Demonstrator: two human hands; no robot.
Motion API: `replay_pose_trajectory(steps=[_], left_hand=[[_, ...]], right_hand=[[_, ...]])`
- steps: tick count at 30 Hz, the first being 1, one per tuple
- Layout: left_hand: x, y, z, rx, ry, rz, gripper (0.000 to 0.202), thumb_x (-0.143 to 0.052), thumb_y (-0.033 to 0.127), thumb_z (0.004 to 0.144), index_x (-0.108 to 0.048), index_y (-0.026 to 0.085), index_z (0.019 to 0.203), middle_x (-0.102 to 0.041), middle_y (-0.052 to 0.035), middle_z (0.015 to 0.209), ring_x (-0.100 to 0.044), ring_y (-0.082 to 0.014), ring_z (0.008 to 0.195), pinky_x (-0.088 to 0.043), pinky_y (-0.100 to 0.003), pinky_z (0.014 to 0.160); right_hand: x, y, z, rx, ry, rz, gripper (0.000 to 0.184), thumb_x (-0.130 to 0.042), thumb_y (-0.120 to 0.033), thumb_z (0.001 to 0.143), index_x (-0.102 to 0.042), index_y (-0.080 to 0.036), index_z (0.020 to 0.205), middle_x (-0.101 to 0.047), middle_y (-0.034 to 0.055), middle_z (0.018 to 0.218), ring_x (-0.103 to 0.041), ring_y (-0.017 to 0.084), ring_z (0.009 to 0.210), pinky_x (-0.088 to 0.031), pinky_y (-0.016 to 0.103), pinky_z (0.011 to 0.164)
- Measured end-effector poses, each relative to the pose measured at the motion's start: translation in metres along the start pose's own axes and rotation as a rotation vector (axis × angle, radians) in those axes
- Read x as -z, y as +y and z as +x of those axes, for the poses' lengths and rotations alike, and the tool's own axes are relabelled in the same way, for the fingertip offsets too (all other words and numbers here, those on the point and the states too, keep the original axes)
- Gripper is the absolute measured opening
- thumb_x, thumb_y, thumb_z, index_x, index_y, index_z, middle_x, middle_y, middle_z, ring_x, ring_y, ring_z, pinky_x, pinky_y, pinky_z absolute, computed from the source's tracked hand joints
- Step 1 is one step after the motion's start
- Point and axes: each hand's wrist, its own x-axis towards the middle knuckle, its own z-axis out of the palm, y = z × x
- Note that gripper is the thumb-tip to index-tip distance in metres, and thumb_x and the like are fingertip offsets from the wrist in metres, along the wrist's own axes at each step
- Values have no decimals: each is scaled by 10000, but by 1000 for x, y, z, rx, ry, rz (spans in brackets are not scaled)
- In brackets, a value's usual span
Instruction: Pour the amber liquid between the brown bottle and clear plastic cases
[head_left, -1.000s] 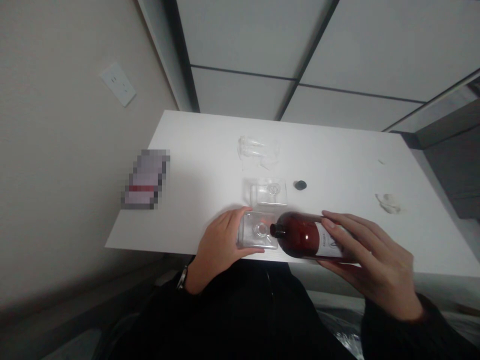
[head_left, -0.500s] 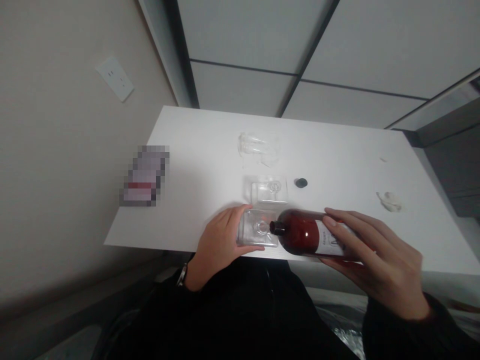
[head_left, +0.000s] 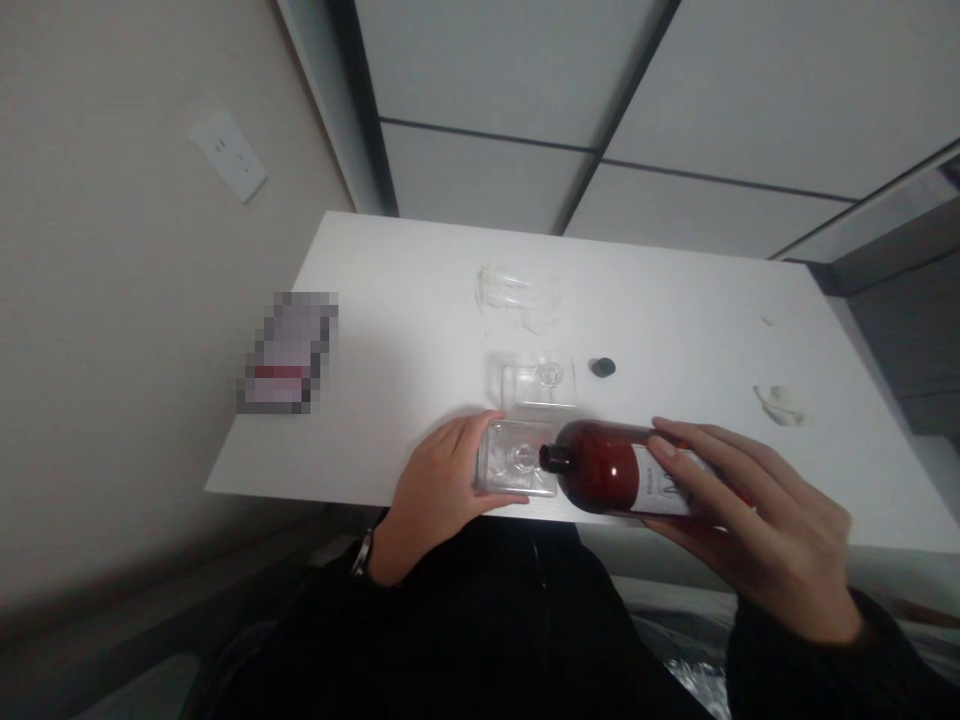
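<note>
Two bare hands work at the near edge of a white counter (head_left: 405, 300), which runs along a beige wall (head_left: 120, 300) on the left and ends at the far side against pale panels (head_left: 480, 170) with dark seams. The left hand (head_left: 439, 497), with a dark wristband (head_left: 364, 553) and a black sleeve (head_left: 315, 610), sits over a clear square bottle (head_left: 516, 458) lying close to the near edge; its fingers (head_left: 465, 435) and thumb close around the bottle from both sides. The right hand (head_left: 757, 515) grips an amber bottle (head_left: 611, 470) with curled fingers (head_left: 694, 455), holding it on its side just above the counter, partly beyond the near edge. This bottle is dark reddish brown, with a white label (head_left: 664, 482) and a black neck (head_left: 553, 458) that points left, touching or just beside the clear bottle's right end.

Just beyond the hands stands a second clear square bottle (head_left: 536, 383), with a small black cap (head_left: 602, 367) to its right. Farther back lies clear plastic packaging (head_left: 516, 297). White counter stretches out on either side: toward a pixelated, blurred object (head_left: 287, 352) at left, and toward crumpled white tissue (head_left: 781, 405) at right.
</note>
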Motion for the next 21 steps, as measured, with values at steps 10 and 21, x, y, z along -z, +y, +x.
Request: replay_pose_trajectory(steps=[10,21], left_hand=[[1,1,0,0,2,7,883,-958,522,713,-502,242,1417,-696,-132,1380,-679,-361,1278,-555,-542,1100],[0,0,-2,-3,2,12,887,-947,541,721,-495,240,1423,-692,-132,1381,-682,-362,1271,-558,-541,1092]], right_hand=[[0,-2,3,-6,27,-3,804,-750,-237,962,-370,-222,1670,-749,201,1287,-766,353,1058,-670,482,836],[1,-2,2,-21,25,-5,821,-764,-237,954,-365,-244,1672,-747,190,1286,-761,346,1075,-658,475,867]])
